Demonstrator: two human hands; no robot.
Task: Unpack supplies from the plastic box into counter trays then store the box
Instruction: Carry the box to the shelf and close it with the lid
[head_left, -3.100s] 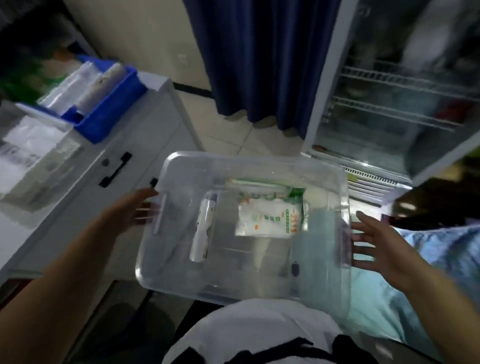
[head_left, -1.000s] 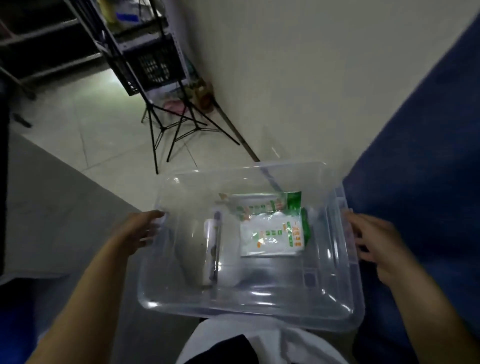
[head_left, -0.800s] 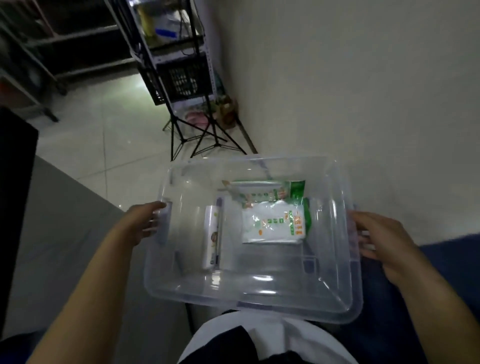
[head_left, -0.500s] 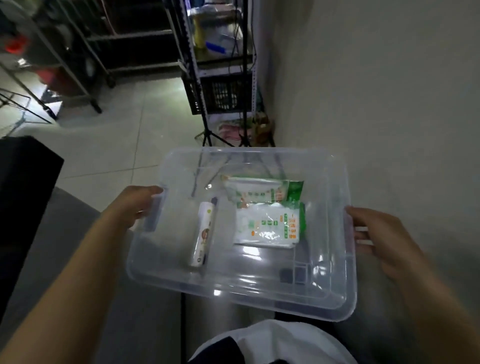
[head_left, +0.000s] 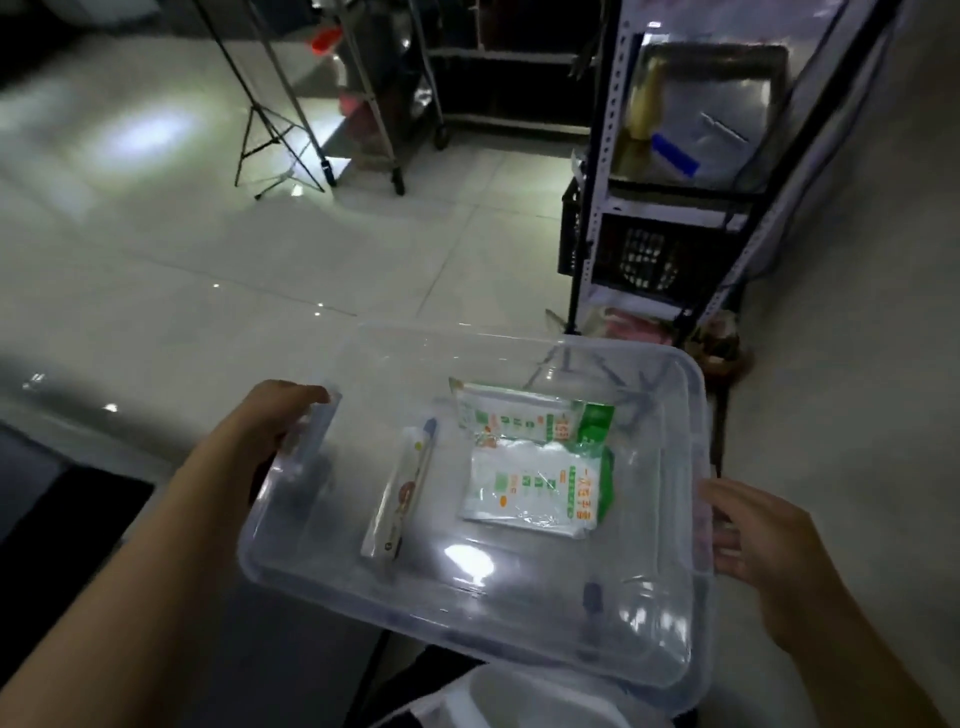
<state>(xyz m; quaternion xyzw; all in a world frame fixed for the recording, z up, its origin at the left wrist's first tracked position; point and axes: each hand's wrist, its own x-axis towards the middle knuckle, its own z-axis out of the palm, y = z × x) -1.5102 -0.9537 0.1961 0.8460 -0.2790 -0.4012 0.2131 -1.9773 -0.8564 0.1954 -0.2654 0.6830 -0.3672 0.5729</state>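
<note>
— Shelving has swung into view since half a second ago: the metal rack (head_left: 602, 208) now stands large beyond the far right corner of the plastic box (head_left: 696, 395), and the wall (head_left: 857, 312) has slid off to the right of it.
— And the box itself?
— Carried in the air in front of the person, open side up. Its long axis runs left to right, with the left end skewed farther away than the right.
— Hands?
— The left hand (head_left: 270, 421) has its fingers curled round the handle at the box's left end. The right hand (head_left: 753, 535) holds the right-end rim, thumb above and fingers bent against the side.
— Contents?
— Two green-and-white packets (head_left: 535, 488) lie flat right of the box's middle, one overlapping the other. A slim packet (head_left: 400, 493) lies left of them, long axis near to far, far end leaning right.
— Room?
— Dim. Pale tiled floor (head_left: 260, 260) lies beyond the box's left end, a tripod (head_left: 270, 130) stands far beyond that, and a black crate (head_left: 649, 254) sits low in the rack.
</note>
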